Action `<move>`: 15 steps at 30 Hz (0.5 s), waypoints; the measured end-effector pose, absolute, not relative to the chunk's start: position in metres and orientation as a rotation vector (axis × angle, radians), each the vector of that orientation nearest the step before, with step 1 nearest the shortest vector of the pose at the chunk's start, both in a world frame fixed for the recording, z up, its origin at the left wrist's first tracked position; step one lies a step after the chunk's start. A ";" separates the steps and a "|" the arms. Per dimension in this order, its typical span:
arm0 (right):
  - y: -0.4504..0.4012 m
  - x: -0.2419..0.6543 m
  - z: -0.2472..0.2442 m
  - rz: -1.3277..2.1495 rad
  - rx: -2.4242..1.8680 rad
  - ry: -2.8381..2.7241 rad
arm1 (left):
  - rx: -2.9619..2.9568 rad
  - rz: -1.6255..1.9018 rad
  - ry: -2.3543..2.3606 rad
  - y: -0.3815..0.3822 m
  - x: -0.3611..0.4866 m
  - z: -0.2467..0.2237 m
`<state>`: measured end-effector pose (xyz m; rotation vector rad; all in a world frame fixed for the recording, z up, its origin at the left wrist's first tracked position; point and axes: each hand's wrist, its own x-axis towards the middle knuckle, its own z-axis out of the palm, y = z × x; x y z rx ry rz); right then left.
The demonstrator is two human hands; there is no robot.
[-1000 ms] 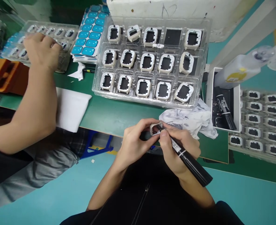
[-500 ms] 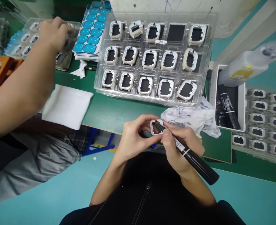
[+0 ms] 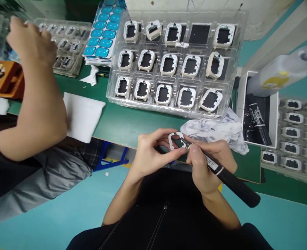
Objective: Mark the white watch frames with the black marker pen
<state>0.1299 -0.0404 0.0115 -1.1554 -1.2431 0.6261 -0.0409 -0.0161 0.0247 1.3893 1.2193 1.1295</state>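
Note:
Between thumb and fingers, my left hand (image 3: 153, 152) pinches a small white square frame (image 3: 171, 141) with rounded corners, like a watch case. A black marker pen (image 3: 230, 177) is gripped in my right hand (image 3: 212, 161), its tip against the right side of the frame. The pen's back end slants down to the right. Just beyond my hands stands a clear plastic tray (image 3: 153, 105) with similar frames in its compartments, a label reading 58 on it. One compartment in the back row shows only its black bottom.
A crumpled stained cloth (image 3: 213, 132) lies beside my right hand. A white box (image 3: 274, 118) holds markers and a bottle (image 3: 275, 81). More frames fill a tray (image 3: 294, 163) at right. On the left are a co-worker's arm (image 3: 42, 93), a folded white cloth (image 3: 82, 116) and blue sticker sheets (image 3: 101, 33).
My right hand and the marker have shifted right, the tip going from inside the frame to its right side. The co-worker's hand has moved left, away from the far tray.

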 end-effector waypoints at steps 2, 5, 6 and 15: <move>-0.042 0.129 0.010 0.662 -1.140 -1.206 | 1.379 1.123 1.232 -0.016 -0.041 0.024; -0.044 0.126 0.008 0.696 -1.133 -1.102 | 1.352 1.110 1.235 -0.016 -0.041 0.024; -0.044 0.125 0.008 0.698 -1.127 -1.074 | 1.341 1.107 1.235 -0.016 -0.041 0.024; -0.048 0.127 0.003 0.711 -1.178 -1.045 | 1.332 1.104 1.224 -0.016 -0.039 0.023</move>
